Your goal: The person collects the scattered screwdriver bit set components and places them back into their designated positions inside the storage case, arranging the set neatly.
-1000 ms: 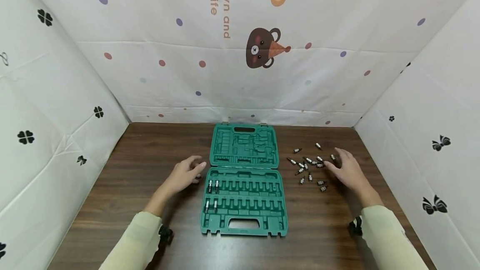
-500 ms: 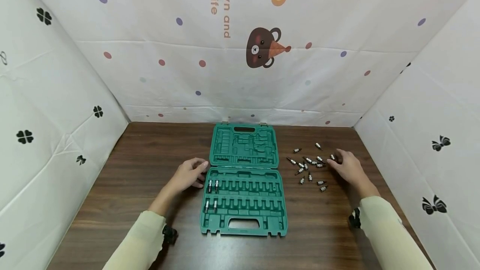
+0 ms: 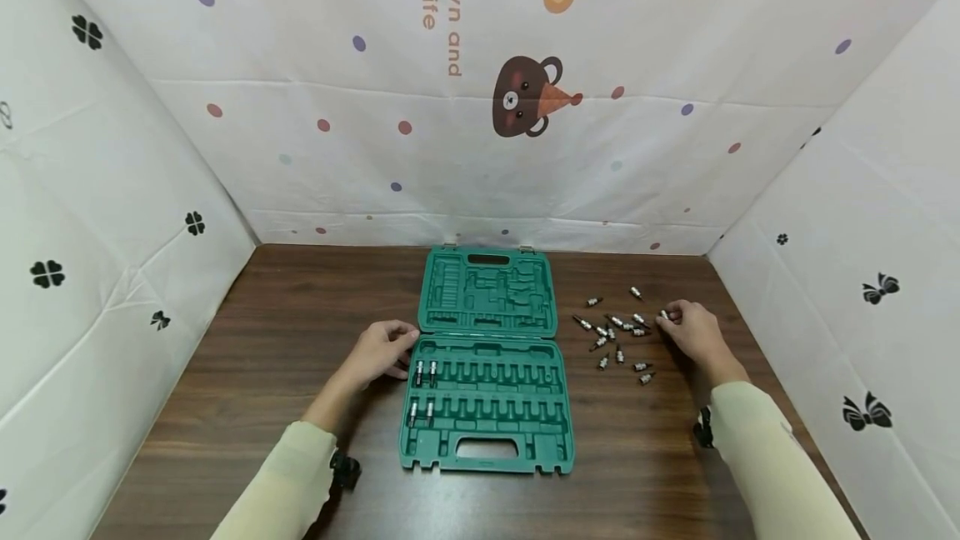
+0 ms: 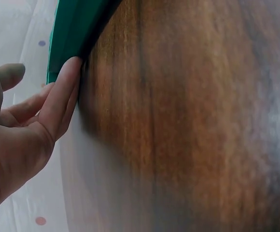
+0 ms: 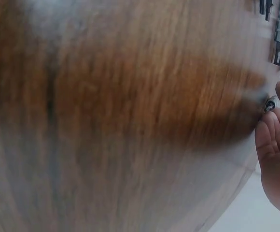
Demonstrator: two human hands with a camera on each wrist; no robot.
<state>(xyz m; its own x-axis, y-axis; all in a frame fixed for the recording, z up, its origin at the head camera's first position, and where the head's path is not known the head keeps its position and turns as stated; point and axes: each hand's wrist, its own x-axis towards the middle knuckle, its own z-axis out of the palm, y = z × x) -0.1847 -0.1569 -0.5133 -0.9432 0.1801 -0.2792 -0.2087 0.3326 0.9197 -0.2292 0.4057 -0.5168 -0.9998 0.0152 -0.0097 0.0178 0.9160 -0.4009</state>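
Observation:
An open green socket case [image 3: 487,432] lies on the table, with two bit sockets [image 3: 426,373] in its upper row and two more in its lower row, all at the left end. My left hand [image 3: 381,348] rests at the case's left edge. In the left wrist view, the extended fingers [image 4: 60,99] touch the green side and the thumb stands apart. Right of the case, my right hand [image 3: 693,332] has thumb and fingers around a small bit socket [image 3: 663,314]. In the right wrist view, that bit socket [image 5: 271,103] sits between thumb and fingertips, low at the tabletop.
Several loose bit sockets [image 3: 611,333] lie scattered between the case and my right hand. A brown wood-grain table [image 3: 315,290] spreads under everything. Printed white cloth walls [image 3: 337,165] stand behind the table and at both sides.
My left hand has moved slightly right to the case edge. My right hand's thumb and fingers have drawn together around the bit socket. The case has stayed in place.

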